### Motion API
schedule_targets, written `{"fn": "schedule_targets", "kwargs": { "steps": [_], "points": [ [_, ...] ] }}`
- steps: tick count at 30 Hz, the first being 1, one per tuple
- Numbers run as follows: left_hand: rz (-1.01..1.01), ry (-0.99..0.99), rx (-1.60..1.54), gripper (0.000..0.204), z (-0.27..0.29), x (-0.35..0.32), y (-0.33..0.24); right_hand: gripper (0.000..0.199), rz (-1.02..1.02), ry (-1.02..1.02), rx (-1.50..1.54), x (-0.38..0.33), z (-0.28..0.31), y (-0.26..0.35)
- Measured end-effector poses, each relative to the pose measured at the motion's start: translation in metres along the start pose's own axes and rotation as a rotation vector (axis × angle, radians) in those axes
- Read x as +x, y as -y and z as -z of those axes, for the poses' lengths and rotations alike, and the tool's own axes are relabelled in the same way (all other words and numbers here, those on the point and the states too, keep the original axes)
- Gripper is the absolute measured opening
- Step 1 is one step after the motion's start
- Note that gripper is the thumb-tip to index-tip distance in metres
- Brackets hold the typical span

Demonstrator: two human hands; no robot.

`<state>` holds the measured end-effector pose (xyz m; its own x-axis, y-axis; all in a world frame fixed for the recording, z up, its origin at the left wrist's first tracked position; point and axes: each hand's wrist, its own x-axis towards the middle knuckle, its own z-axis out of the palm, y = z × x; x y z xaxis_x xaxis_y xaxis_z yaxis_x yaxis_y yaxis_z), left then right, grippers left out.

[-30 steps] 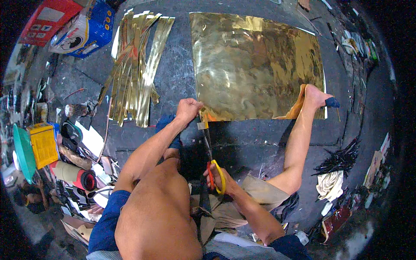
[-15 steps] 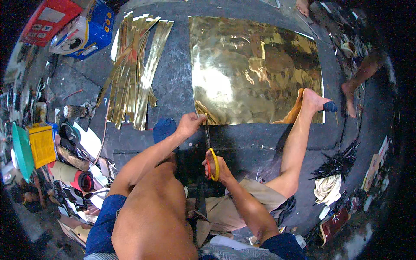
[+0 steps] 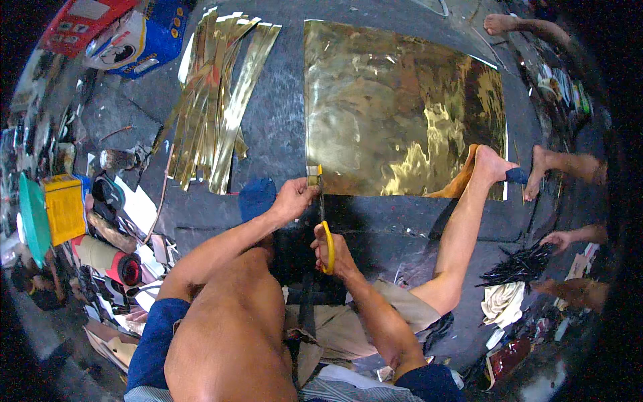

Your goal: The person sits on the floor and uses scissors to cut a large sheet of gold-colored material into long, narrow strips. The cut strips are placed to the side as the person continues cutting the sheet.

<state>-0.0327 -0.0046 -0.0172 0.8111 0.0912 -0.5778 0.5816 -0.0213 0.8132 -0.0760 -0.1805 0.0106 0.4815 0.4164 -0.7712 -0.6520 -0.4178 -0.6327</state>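
Head cam looking down: the big gold foil sheet [image 3: 402,114] lies flat on the dark floor [image 3: 281,134], mostly uncut. Left hand [image 3: 293,199] pinches its near-left corner, right where a strip is starting. Right hand [image 3: 333,249] is closed around the yellow-handled scissors [image 3: 326,231], blades pointing into that near edge, just at the start of a cut. A pile of finished gold strips [image 3: 214,114] sits far left. So a bunch is done, but nearly the whole sheet is left, I'd say.

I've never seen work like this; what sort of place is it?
Likely a floor-level craft workshop: a gold foil sheet spread on the dark floor, cut strips piled beside it, scissors in hand, and scraps around.
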Motion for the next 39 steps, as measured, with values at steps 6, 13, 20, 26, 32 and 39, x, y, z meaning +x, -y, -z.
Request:
{"fn": "schedule_targets", "kwargs": {
  "steps": [6,13,20,26,32,39],
  "points": [
    [0.065,0.034,0.015,0.017,0.004,0.004,0.004,0.047,-0.064,0.018,-0.005,0.003,0.003,0.004],
    [0.059,0.041,-0.023,0.022,0.005,0.002,0.004,0.077,-0.02,-0.007,0.049,0.005,0.002,0.028],
    [0.047,0.096,-0.044,0.023,0.012,0.005,0.001,0.074,-0.002,-0.039,-0.001,0.037,0.007,0.026],
    [-0.071,0.123,-0.177,0.028,0.012,0.0,-0.003,0.066,0.275,-0.136,-0.129,0.08,0.014,0.042],
    [-0.121,0.173,-0.133,0.028,0.021,-0.008,-0.019,0.091,0.308,-0.148,-0.459,0.116,0.028,0.091],
    [-0.037,0.199,-0.212,0.023,0.025,-0.024,-0.033,0.066,0.257,-0.243,-0.338,0.17,0.033,0.173]
  ]
}}
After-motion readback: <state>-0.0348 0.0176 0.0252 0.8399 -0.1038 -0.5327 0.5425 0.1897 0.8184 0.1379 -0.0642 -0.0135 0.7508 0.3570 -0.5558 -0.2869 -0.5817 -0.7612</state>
